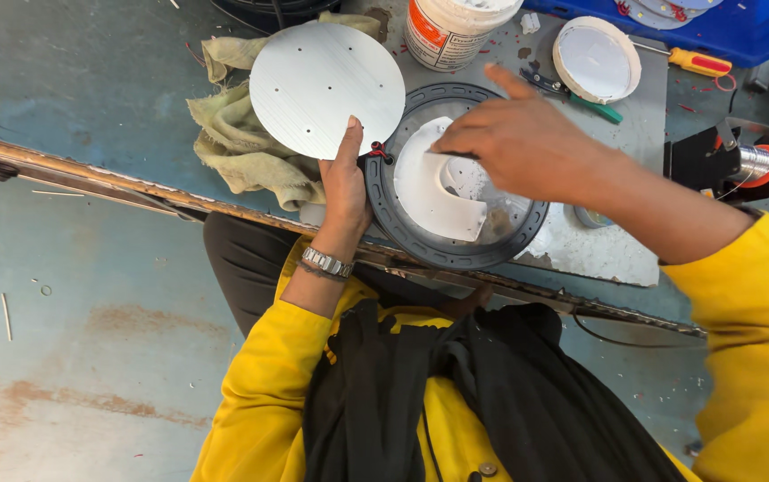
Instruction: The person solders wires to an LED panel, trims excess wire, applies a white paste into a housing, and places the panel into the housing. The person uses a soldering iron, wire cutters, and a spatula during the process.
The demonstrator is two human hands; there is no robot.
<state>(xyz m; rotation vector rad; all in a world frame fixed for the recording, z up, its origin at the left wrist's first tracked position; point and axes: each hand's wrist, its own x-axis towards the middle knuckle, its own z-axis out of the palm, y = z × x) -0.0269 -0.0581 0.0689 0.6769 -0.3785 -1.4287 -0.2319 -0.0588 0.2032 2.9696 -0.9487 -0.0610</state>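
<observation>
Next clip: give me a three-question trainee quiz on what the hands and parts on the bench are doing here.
1. True or false: the left hand holds the round metal disc by its lower edge.
2. What lies inside the dark ring under the right hand?
A. a coil of wire
B. a white paste smeared over a clear disc
C. a folded rag
3. Fill in: the lid lying beside the white tub is ____ in colour.

Key
1. True; thumb and fingers pinch the disc's lower edge.
2. B; the right hand's fingers press a small tool into the white layer.
3. White.
</observation>
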